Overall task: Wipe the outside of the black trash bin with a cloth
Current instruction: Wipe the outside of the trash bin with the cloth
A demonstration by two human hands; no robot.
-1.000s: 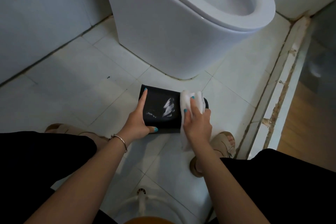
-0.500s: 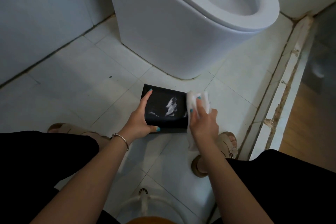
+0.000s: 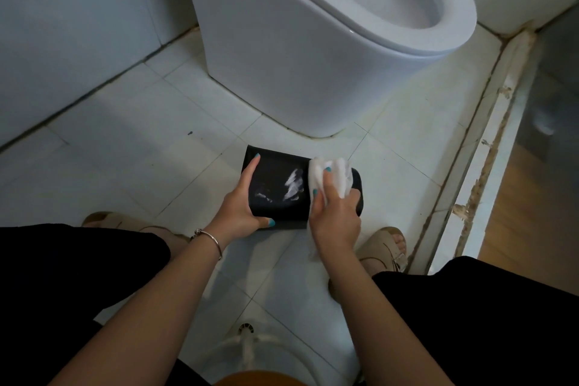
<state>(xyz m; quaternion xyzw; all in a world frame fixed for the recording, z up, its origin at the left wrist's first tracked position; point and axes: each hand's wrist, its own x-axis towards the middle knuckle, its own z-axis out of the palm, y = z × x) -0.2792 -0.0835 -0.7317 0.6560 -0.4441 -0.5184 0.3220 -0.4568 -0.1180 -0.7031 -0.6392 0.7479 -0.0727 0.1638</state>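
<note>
The black trash bin (image 3: 279, 188) lies on its side on the white tiled floor, just in front of the toilet. White smears mark its upper face. My left hand (image 3: 242, 207) holds the bin's left end, index finger stretched along the edge and thumb under the near side. My right hand (image 3: 333, 210) grips a white cloth (image 3: 329, 174) and presses it onto the bin's right end. A tail of the cloth hangs down past my wrist.
A white toilet (image 3: 313, 50) stands right behind the bin. A raised, worn door sill (image 3: 482, 172) runs along the right, with a wooden floor beyond. My sandalled feet (image 3: 388, 247) flank the bin. A white hose (image 3: 247, 345) lies near my knees.
My right hand with the cloth has slid a little left and back across the bin's right end. The left hand keeps its hold on the bin.
</note>
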